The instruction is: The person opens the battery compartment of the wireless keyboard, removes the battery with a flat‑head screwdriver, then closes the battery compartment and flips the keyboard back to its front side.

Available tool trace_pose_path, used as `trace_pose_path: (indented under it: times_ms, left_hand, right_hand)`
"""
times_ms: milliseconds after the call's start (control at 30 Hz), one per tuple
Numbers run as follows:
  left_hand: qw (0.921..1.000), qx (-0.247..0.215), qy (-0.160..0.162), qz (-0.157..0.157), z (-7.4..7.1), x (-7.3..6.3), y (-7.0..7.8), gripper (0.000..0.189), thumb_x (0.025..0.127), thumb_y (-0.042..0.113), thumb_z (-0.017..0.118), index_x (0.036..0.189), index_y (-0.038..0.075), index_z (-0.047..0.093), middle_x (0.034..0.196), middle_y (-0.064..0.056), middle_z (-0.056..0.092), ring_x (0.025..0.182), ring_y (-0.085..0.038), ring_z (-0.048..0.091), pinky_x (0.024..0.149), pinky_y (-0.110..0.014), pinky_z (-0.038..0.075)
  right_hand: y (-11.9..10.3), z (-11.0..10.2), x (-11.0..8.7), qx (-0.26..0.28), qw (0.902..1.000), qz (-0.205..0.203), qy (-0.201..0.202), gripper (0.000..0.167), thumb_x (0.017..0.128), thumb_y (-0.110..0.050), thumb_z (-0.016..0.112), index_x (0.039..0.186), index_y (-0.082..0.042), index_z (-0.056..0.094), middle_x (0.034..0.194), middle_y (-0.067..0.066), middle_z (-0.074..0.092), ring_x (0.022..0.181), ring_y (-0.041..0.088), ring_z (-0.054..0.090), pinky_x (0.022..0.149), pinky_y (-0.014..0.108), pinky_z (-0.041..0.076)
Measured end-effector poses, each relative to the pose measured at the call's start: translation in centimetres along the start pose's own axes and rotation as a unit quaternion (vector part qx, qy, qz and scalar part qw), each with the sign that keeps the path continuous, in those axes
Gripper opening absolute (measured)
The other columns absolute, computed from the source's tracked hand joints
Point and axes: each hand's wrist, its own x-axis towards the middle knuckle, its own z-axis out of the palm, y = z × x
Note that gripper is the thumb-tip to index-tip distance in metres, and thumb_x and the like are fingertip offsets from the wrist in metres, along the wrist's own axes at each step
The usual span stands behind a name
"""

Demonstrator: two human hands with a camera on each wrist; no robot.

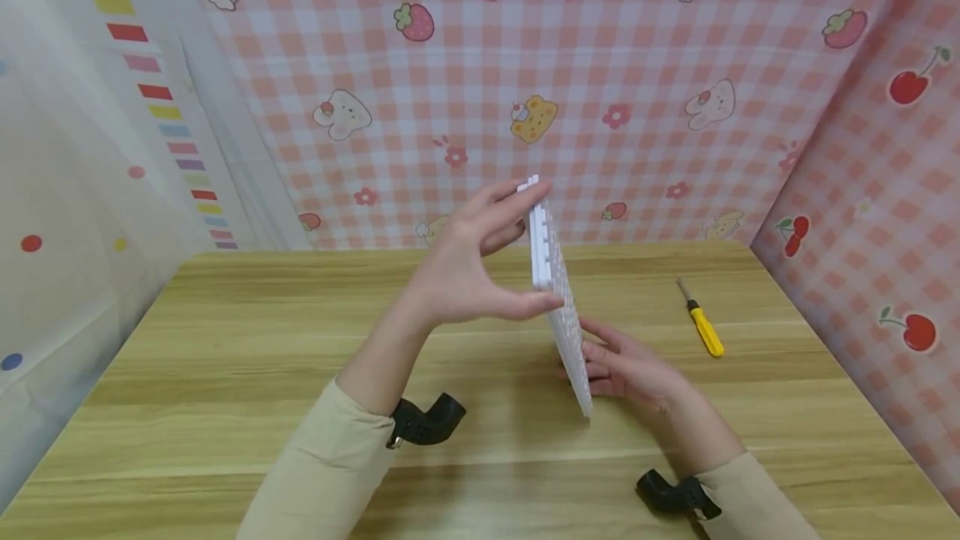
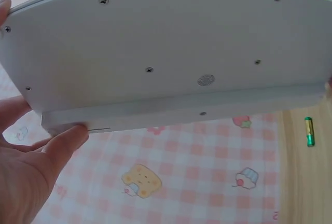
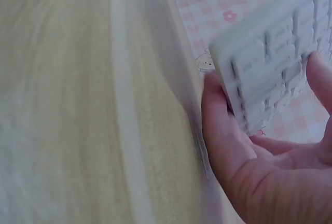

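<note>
Between both hands a white keyboard (image 1: 572,347) is held up on edge above the wooden table, so the head view sees it nearly side-on. My left hand (image 1: 472,261) grips its far, upper end between thumb and fingers. The lower, nearer end is held by my right hand (image 1: 633,369); in the right wrist view its thumb lies over the white keys (image 3: 277,60). The left wrist view shows the keyboard's plain underside (image 2: 171,37) with several small screws, a round mark and a ridge along one long edge. Part of the right hand is hidden behind the keyboard in the head view.
A yellow-handled screwdriver (image 1: 705,327) lies on the table (image 1: 262,340) to the right. In the left wrist view a green-and-gold battery (image 2: 309,132) lies on the wood. A pink checked cloth (image 1: 465,90) hangs behind the table.
</note>
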Motion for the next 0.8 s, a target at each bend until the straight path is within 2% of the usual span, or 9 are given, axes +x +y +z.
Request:
trace_pose_path:
  times_ms: [133,267,400,567,800]
  left_hand:
    - [0.9994,-0.019,0.006,0.029,-0.1,-0.5,-0.8,0.096,0.067,0.006,0.09,0.15,0.003,0.041,0.147,-0.019,0.037,0.133,-0.023,0.046,0.105,-0.031,0.043]
    - [0.9984,-0.023,0.002,0.052,-0.3,-1.1,-1.5,0.097,0.067,0.003,0.089,0.15,-0.001,0.039,0.148,-0.021,0.038,0.134,-0.025,0.045,0.103,-0.032,0.045]
    - [0.9986,-0.04,0.005,0.035,-0.7,-2.1,-2.2,0.098,0.067,-0.002,0.088,0.151,0.0,0.037,0.155,-0.018,0.032,0.138,-0.025,0.04,0.099,-0.033,0.048]
    - [0.9991,-0.041,0.004,0.009,-1.3,-3.5,-3.1,0.099,0.067,-0.004,0.086,0.151,-0.002,0.034,0.157,-0.015,0.031,0.138,-0.025,0.04,0.098,-0.034,0.049]
    - [0.9994,-0.02,-0.008,-0.027,-2.2,-5.6,-4.6,0.102,0.068,-0.003,0.087,0.152,-0.004,0.03,0.16,-0.017,0.024,0.139,-0.027,0.04,0.097,-0.032,0.049]
  right_hand:
    - [-0.2,-0.1,-0.2,-0.006,0.9991,-0.005,0.042,0.076,0.105,-0.026,0.05,0.157,0.001,0.002,0.123,0.006,0.061,0.106,0.02,0.065,0.089,0.038,0.054]
    - [-0.4,-0.5,-0.7,-0.03,0.9961,0.001,0.083,0.08,0.103,-0.029,0.053,0.157,0.001,0.002,0.131,0.015,0.053,0.103,0.018,0.064,0.087,0.035,0.054]
    - [-0.8,-0.8,-1.2,-0.062,0.9911,0.009,0.118,0.082,0.103,-0.029,0.055,0.156,0.003,0.002,0.137,0.027,0.044,0.1,0.015,0.062,0.085,0.031,0.055]
    - [-1.6,-1.2,-1.8,-0.106,0.9806,0.013,0.164,0.08,0.102,-0.026,0.056,0.156,0.004,0.006,0.135,0.03,0.044,0.095,0.013,0.061,0.079,0.029,0.055]
    - [-2.8,-1.6,-2.9,-0.209,0.9501,0.012,0.232,0.082,0.099,-0.026,0.063,0.156,0.003,0.012,0.134,0.032,0.043,0.091,0.017,0.057,0.075,0.026,0.053]
